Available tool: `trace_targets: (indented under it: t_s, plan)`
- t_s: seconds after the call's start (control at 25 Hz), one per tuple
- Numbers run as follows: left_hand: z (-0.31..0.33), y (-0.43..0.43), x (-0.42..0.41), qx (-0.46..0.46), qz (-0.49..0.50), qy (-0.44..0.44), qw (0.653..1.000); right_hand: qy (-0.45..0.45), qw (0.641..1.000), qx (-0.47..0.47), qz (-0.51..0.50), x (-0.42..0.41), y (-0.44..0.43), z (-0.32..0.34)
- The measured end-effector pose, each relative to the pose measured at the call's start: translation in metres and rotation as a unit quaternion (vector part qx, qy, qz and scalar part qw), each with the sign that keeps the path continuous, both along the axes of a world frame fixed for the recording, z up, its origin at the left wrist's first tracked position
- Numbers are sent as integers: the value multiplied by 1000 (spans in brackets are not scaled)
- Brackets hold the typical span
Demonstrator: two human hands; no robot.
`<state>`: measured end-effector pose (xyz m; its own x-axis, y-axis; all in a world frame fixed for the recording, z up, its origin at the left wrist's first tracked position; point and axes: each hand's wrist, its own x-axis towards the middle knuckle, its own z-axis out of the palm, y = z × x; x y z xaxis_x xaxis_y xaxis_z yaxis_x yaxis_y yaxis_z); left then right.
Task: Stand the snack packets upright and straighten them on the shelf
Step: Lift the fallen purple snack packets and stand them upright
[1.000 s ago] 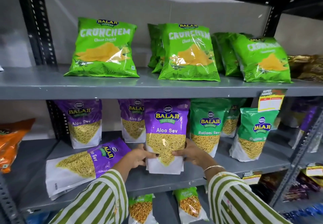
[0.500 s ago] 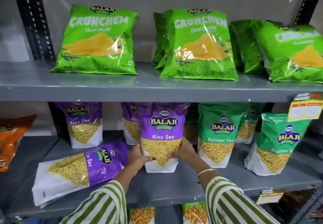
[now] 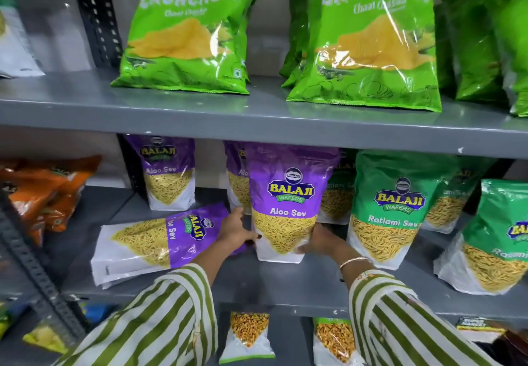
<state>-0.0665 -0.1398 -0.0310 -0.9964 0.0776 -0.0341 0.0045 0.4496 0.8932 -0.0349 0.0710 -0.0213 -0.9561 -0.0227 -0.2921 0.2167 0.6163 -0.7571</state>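
Shelf: grey metal shelf (image 3: pixel 285 283), packets in rows.
Grip: left hand (image 3: pixel 235 233) and right hand (image 3: pixel 321 241) clasp the upright purple Aloo Sev pouch (image 3: pixel 288 203) at its base.
Risk: the flat-lying purple Aloo Sev pouch (image 3: pixel 160 244), just left of it, may be nudged by the sleeve.

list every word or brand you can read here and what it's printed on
"BALAJI WAFERS Aloo Sev": upright purple packet between both hands.
"BALAJI ... Sev": purple packet lying flat.
"BALAJI WAFERS Ratlami Sev": green packet.
"BALAJI CRUNCHEM Chaat Chaska": lime bags on the top shelf.
"SUPER MARKET": shelf tag, blurred; its other print unreadable.
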Motion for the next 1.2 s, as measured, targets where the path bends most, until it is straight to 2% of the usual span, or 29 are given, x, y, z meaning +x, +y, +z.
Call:
trace_targets:
  t_s: [0.04, 0.12, 0.2, 0.28, 0.36, 0.44, 0.56, 0.64, 0.84, 0.96, 1.04, 1.08, 1.2]
  plan:
    - [9, -15, 1, -12, 9, 12, 1000, -86, 993, 86, 6, 4, -2, 6]
    - [24, -56, -2, -69, 39, 38, 996, -210, 963, 168, -8, 5, -16, 16]
    - [38, -105, -10, -143, 58, 56, 986, -293, 945, 146, -19, 3, -44, 23]
    - [44, -157, -18, -201, 46, 35, 978, -351, 934, 65, -22, 6, -88, 20]
    - [43, -206, -25, -255, 28, -19, 966, -335, 938, -57, -69, 12, -146, 5]
    - [35, -243, -31, -273, 28, -75, 959, -295, 927, -189, -136, 21, -204, -14]
    - [20, -267, -42, -238, -36, -132, 962, -234, 883, -348, -210, 25, -275, -28]
    - [16, -267, -45, -218, -82, -131, 964, -207, 851, -415, -246, 25, -302, -29]
    - [16, -279, -46, -158, -134, -169, 964, -165, 809, -468, -316, 24, -334, -31]
    - [16, -285, -42, -68, -129, -277, 950, -141, 780, -500, -349, 29, -334, -30]
    - [12, -283, -33, -4, -142, -347, 927, -133, 798, -479, -341, 34, -323, -27]
    - [11, -281, -29, 0, -155, -357, 921, -134, 811, -464, -332, 36, -316, -25]
    - [16, -269, -15, 15, -167, -330, 929, -127, 847, -422, -298, 39, -290, -12]
